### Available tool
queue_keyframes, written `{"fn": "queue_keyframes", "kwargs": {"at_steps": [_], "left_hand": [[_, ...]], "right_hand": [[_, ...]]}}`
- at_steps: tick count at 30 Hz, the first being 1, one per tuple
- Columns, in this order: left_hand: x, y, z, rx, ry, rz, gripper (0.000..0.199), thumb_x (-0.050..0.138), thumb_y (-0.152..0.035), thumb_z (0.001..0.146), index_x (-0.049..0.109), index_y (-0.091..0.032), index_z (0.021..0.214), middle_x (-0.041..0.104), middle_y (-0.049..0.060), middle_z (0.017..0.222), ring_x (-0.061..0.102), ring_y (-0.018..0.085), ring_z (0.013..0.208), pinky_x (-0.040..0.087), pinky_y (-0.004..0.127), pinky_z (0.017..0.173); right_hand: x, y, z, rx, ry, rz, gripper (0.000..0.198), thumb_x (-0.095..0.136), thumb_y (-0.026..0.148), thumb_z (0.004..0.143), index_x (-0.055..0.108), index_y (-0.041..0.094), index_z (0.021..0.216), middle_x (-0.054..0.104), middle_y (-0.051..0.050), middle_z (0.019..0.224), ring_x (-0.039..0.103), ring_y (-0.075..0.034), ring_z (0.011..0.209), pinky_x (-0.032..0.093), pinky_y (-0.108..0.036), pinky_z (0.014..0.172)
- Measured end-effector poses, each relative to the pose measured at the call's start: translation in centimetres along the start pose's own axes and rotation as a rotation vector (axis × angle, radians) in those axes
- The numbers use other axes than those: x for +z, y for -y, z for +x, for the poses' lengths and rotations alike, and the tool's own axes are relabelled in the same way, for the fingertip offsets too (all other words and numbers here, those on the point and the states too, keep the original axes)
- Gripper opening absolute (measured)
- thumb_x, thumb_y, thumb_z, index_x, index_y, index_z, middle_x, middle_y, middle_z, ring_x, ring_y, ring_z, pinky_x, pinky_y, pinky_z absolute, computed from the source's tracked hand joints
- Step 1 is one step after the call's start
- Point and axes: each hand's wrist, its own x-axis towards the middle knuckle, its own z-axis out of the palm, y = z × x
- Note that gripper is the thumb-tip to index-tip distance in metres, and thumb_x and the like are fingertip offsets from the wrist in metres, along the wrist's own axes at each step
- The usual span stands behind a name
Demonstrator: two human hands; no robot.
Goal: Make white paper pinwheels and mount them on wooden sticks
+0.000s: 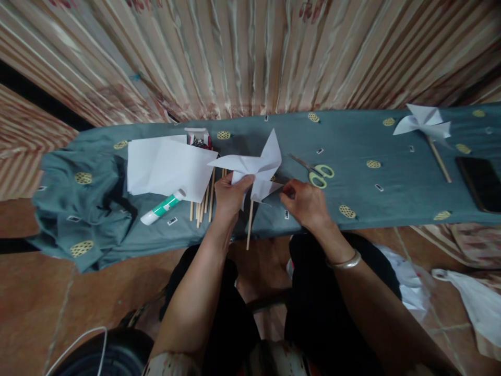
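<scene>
My left hand (pixel 230 194) pinches a white paper pinwheel (pixel 270 153) near its centre, thumb on top of the paper. A wooden stick (pixel 249 225) runs down from the pinwheel and passes the table's near edge. Close by on the right, my right hand (pixel 306 202) has its fingers curled together at the tip of a lower blade; whether it grips the paper is too small to make out. Green-handled scissors (pixel 319 175) lie just beyond my right hand. Several wooden sticks (pixel 202 209) rest to the left of my left hand, partly under paper.
White paper sheets (pixel 164 164) lie left, with a small open box (pixel 199 139) of metal bits behind them. A glue stick (pixel 162 207) lies in front. Far right are another paper pinwheel (pixel 425 122) and a black phone (pixel 478 184). A curtain (pixel 250 57) hangs along the back.
</scene>
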Motion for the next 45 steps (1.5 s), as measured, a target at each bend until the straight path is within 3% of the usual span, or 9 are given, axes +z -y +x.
{"fn": "queue_keyframes", "kwargs": {"at_steps": [5,11,15,21,36,45], "left_hand": [[0.2,0.2,-0.2,-0.057,0.017,-0.032,0.02,0.081,-0.028,0.052,0.074,-0.016,0.066,0.073,0.001,0.067,0.063,0.015,0.064,0.05,0.028,0.068],[0.5,0.2,-0.4,-0.096,0.068,-0.065,0.018,0.081,-0.025,0.054,0.073,-0.015,0.067,0.071,0.0,0.066,0.063,0.015,0.063,0.048,0.028,0.069],[0.6,0.3,-0.4,-0.085,0.078,-0.063,0.017,0.08,-0.025,0.054,0.073,-0.015,0.066,0.071,0.0,0.065,0.061,0.013,0.062,0.047,0.027,0.067],[0.6,0.4,-0.5,-0.084,0.073,-0.041,0.012,0.078,-0.022,0.056,0.074,-0.015,0.064,0.071,0.0,0.063,0.061,0.013,0.06,0.048,0.026,0.064],[0.6,0.3,-0.8,-0.102,0.099,-0.09,0.019,0.084,-0.024,0.053,0.076,-0.016,0.068,0.074,0.001,0.07,0.065,0.016,0.066,0.05,0.029,0.07],[0.2,0.6,-0.4,0.006,0.098,0.055,0.014,0.08,-0.022,0.061,0.077,-0.018,0.073,0.075,0.0,0.072,0.065,0.015,0.067,0.051,0.028,0.07]], "right_hand": [[-0.4,-0.4,-1.5,-0.213,-0.091,0.13,0.028,0.065,0.024,0.081,0.069,0.02,0.108,0.075,-0.01,0.101,0.066,-0.029,0.097,0.051,-0.044,0.087],[-0.4,1.3,-2.5,-0.339,-0.094,0.301,0.029,0.074,0.032,0.08,0.069,0.024,0.107,0.073,-0.009,0.117,0.063,-0.029,0.109,0.049,-0.047,0.096],[0.0,1.9,-2.2,-0.311,-0.09,0.462,0.007,0.068,0.029,0.086,0.072,0.027,0.091,0.076,-0.003,0.096,0.067,-0.024,0.095,0.051,-0.041,0.09],[0.1,2.7,-1.2,-0.155,-0.086,0.668,0.01,0.065,0.029,0.087,0.074,0.026,0.087,0.075,0.0,0.087,0.067,-0.02,0.084,0.052,-0.036,0.083],[0.4,3.5,-0.1,-0.046,-0.108,0.699,0.015,0.067,0.031,0.084,0.07,0.019,0.075,0.067,0.001,0.067,0.058,-0.013,0.065,0.046,-0.027,0.066],[1.2,3.2,0.6,-0.016,-0.09,0.699,0.019,0.068,0.035,0.083,0.071,0.019,0.074,0.068,0.001,0.066,0.058,-0.014,0.063,0.045,-0.028,0.065]]}}
